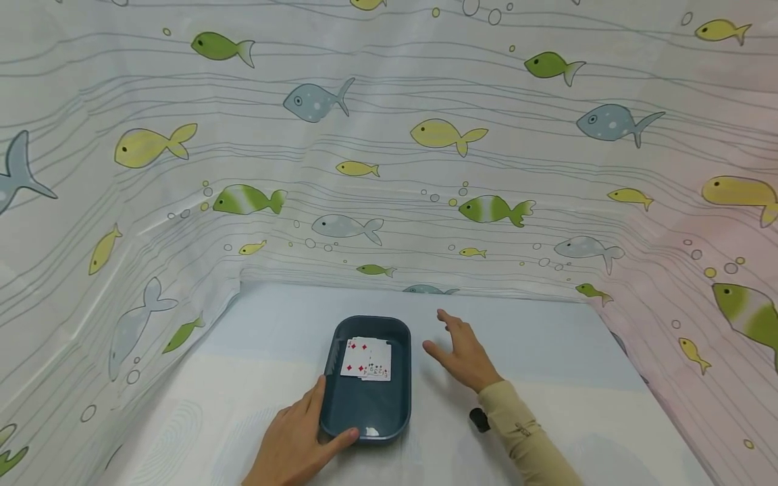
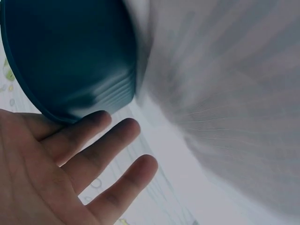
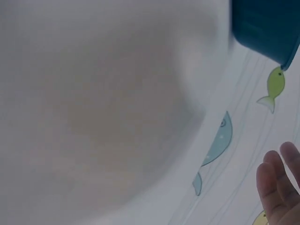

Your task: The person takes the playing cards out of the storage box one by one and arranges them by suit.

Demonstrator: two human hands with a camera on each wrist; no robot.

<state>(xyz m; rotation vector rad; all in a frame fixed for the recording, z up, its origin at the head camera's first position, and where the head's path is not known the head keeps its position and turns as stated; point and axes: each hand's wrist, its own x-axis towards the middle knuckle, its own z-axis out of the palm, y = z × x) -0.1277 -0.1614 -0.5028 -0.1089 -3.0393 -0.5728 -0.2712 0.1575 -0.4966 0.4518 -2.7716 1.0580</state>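
Observation:
A dark blue rectangular tray (image 1: 365,412) with rounded corners stands on the table. Several playing cards (image 1: 366,359) lie overlapping in its far half, a diamond card face up among them. At the tray's near left corner is my left hand (image 1: 298,432), its fingers along the left side and its thumb at the near rim. The left wrist view shows those fingers (image 2: 101,159) extended and spread beside the tray wall (image 2: 70,56). My right hand (image 1: 464,354) hovers to the right of the tray, apart from it, fingers loosely extended and holding nothing.
A white cloth with fish drawings (image 1: 389,223) hangs around the back and sides. The pale table surface (image 1: 486,324) extends around the tray. A small black object (image 1: 479,420) shows beside the right sleeve (image 1: 523,432).

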